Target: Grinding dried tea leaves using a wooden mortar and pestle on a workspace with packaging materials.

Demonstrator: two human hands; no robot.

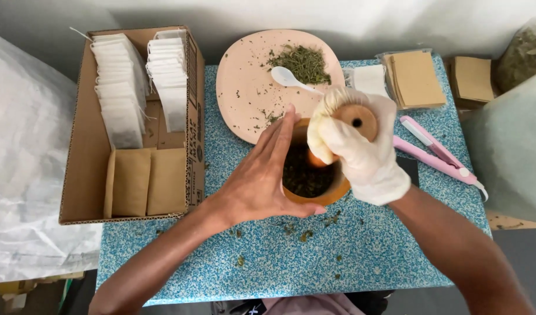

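A wooden mortar [329, 194] with dark green crushed herbs inside stands in the middle of the blue speckled table [338, 256]. My left hand [262, 175] is bare, fingers straight, pressed flat against the mortar's left side. My right hand [352, 149] wears a white glove and grips a wooden pestle [357, 121] that reaches down into the mortar. Behind the mortar lies a pink plate [244, 81] holding a heap of dried herbs [303, 63] and a white spoon [291, 78].
A cardboard box [81, 169] at the left holds rows of white tea bags [119, 87] and brown envelopes [145, 181]. Brown sachets [417, 79] lie at the back right. A pink sealing tool [437, 156] rests right of the mortar. Herb crumbs dot the table.
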